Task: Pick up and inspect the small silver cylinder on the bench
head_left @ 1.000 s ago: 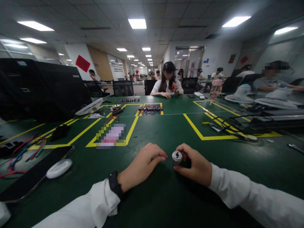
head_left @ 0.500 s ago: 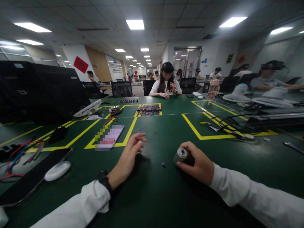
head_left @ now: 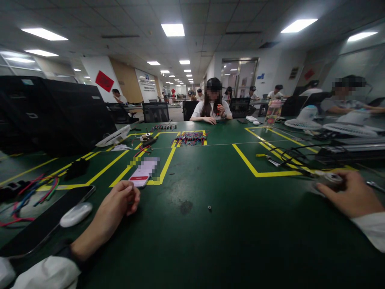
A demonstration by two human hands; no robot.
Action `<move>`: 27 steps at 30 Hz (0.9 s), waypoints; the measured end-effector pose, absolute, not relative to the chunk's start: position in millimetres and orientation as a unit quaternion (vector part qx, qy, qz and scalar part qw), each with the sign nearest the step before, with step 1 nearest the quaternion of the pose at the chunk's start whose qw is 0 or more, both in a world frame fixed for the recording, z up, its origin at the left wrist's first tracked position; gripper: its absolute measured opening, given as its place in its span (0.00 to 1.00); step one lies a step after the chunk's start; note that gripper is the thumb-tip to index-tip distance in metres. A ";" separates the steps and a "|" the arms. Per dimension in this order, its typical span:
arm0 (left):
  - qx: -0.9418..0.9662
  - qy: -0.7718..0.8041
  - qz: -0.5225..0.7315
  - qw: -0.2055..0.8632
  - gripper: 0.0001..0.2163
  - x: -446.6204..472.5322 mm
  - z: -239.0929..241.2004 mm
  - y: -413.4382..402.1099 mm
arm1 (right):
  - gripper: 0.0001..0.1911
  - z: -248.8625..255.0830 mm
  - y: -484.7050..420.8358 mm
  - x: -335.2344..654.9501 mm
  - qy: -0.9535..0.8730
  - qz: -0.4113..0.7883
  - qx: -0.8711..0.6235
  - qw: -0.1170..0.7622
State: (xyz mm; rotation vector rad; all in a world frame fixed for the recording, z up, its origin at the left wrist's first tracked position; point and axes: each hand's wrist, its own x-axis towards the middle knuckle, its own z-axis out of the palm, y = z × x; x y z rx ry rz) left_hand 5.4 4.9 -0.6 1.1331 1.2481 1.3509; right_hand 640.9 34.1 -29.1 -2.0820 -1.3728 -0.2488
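Note:
At the right, my right hand (head_left: 351, 192) is wrapped round a silver cylindrical motor (head_left: 330, 178), which is blurred by motion and held near the yellow tape and cables. My left hand (head_left: 120, 202), fingers loosely curled with nothing visible in them, is at the lower left. It is nearest to a phone (head_left: 141, 176) with a lit screen, and overlaps its lower left corner; whether they touch I cannot tell. A tiny metal piece (head_left: 209, 208) lies on the green table (head_left: 192, 249) between my hands.
Dark cables (head_left: 290, 154) and long metal profiles (head_left: 355, 150) lie at the right. A dark tablet-like slab (head_left: 45, 224), a white mouse (head_left: 76, 214) and coloured wires (head_left: 45, 188) are at the left. Bundled wires (head_left: 191, 138) lie ahead; a person (head_left: 212, 106) sits opposite.
My right hand has carried the motor far to the right, from near the tiny metal piece. My left hand has moved left toward the phone, and its fingers have curled.

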 end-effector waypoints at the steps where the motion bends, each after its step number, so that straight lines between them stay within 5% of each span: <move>1: 0.463 0.514 0.548 0.470 0.05 5.7 -0.9 5.3 | 0.39 -29.3 33.5 652.1 -0.501 -0.099 -0.807 0.297; 24: 0.462 0.518 0.547 0.468 0.07 4.8 -2.9 5.7 | 0.45 -31.3 41.5 695.9 -0.471 -0.092 -0.844 0.238; 27: 0.458 0.519 0.550 0.467 0.07 5.2 -3.7 7.9 | 0.47 -17.3 39.2 672.5 -0.474 -0.191 -0.840 0.183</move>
